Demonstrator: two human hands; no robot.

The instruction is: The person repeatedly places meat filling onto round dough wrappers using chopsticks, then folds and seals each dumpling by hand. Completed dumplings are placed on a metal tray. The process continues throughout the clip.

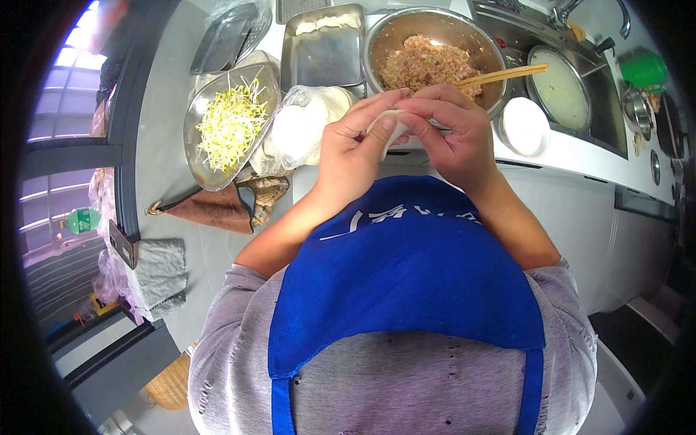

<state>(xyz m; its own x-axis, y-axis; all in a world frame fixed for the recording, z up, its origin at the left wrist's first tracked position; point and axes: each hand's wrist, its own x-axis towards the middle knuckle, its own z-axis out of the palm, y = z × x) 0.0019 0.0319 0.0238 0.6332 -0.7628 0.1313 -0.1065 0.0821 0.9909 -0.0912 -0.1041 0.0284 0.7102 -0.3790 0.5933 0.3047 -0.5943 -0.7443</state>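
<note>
A thin white dough wrapper [395,130] is held between my left hand [353,144] and my right hand [457,130], with the fingers of both pinching its upper edge. Whether it has filling inside is hidden. Just beyond my hands is a steel bowl [492,49] of minced meat filling [424,62], with wooden chopsticks [508,74] resting in it. A plastic bag of round wrappers [310,122] lies beside my left hand. Behind the bag, a metal tray [323,62] holds a row of folded dumplings [328,23] along its far side. A white bowl [526,128] stands right of my right hand.
At left, a basket [190,133] holds yellow sprouts [232,124]. Dark trays [225,38] are behind it. The sink [603,103] at right contains a basin of cloudy liquid [560,89]. A phone [123,244] and grey cloth [159,272] are at far left.
</note>
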